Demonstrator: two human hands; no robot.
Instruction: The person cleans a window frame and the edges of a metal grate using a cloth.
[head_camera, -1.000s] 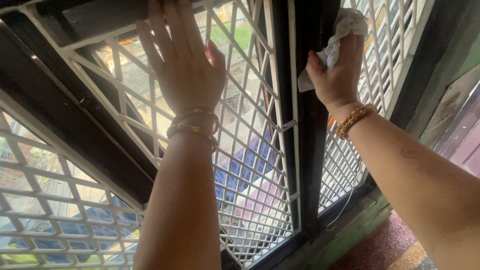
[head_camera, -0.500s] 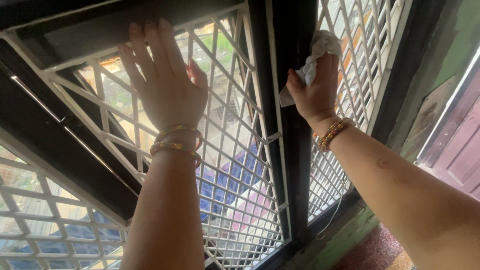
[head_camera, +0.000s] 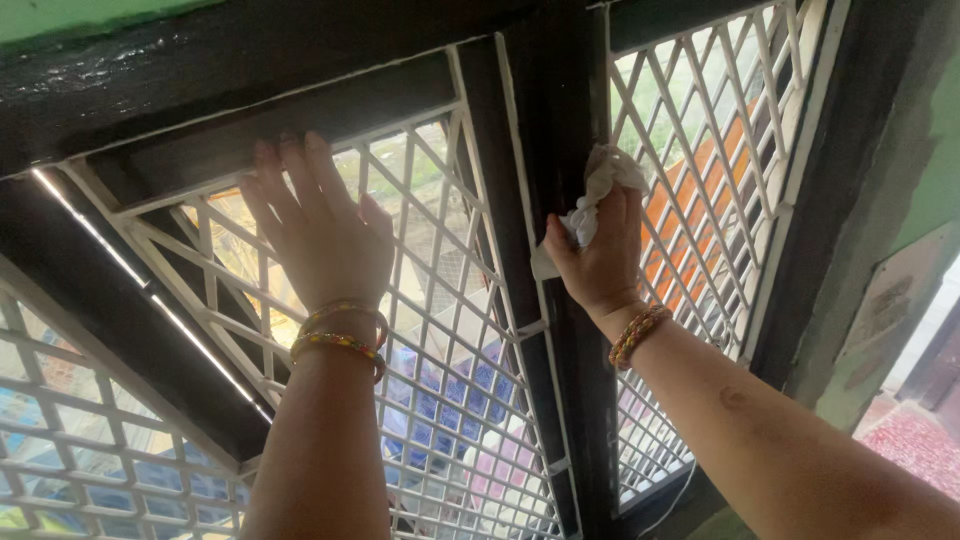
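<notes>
My left hand (head_camera: 318, 228) lies flat with fingers spread on the white diamond-mesh window grille (head_camera: 450, 300), near its top edge. Two coloured bangles circle that wrist. My right hand (head_camera: 598, 258) grips a crumpled white cloth (head_camera: 592, 200) and presses it against the dark vertical window post (head_camera: 565, 300) between two grille panels. A beaded bracelet sits on the right wrist.
A dark horizontal frame beam (head_camera: 260, 60) runs above the grilles, with a green wall strip over it. Another white grille panel (head_camera: 720, 170) stands right of the post, and one more (head_camera: 80, 440) at lower left. A green wall (head_camera: 930, 150) borders the right side. Rooftops show through the mesh.
The view has tilted upward, showing the top beam. Both hands now sit lower in the picture; the right hand with the cloth stays on the dark post, the left stays flat on the grille.
</notes>
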